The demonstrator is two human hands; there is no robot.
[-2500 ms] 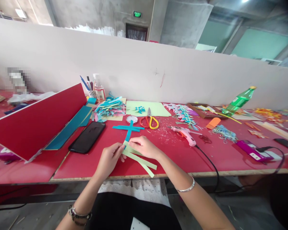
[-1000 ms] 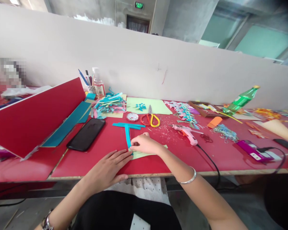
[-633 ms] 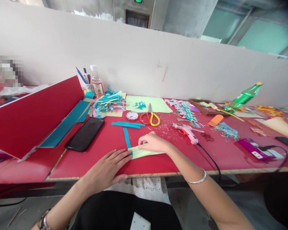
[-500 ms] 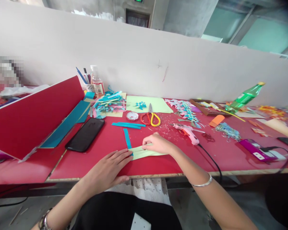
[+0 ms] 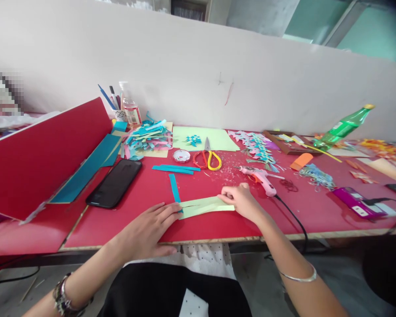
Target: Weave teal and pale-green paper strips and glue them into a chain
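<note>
Pale green paper strips (image 5: 203,210) lie side by side near the table's front edge. A blue paper strip (image 5: 174,186) meets their left end and points away from me. My left hand (image 5: 147,231) rests flat over that junction, fingers stretched out, and covers part of it. At the right end, my right hand (image 5: 242,201) has its fingers curled in a pinch on a pale green strip, which bows up slightly. Just beyond lie more blue strips (image 5: 176,169), and scissors (image 5: 207,159) with one red and one yellow handle.
A black phone (image 5: 115,182) lies left beside a standing red board (image 5: 49,158). A pink glue gun (image 5: 261,179) with a cord is on the right, near a purple power strip (image 5: 358,202). Behind are a heap of cut strips (image 5: 148,140) and a leaning green bottle (image 5: 345,127).
My right hand has slid right along the pale green strips to their far end, and the paper now bows there. My left hand keeps its place on the junction.
</note>
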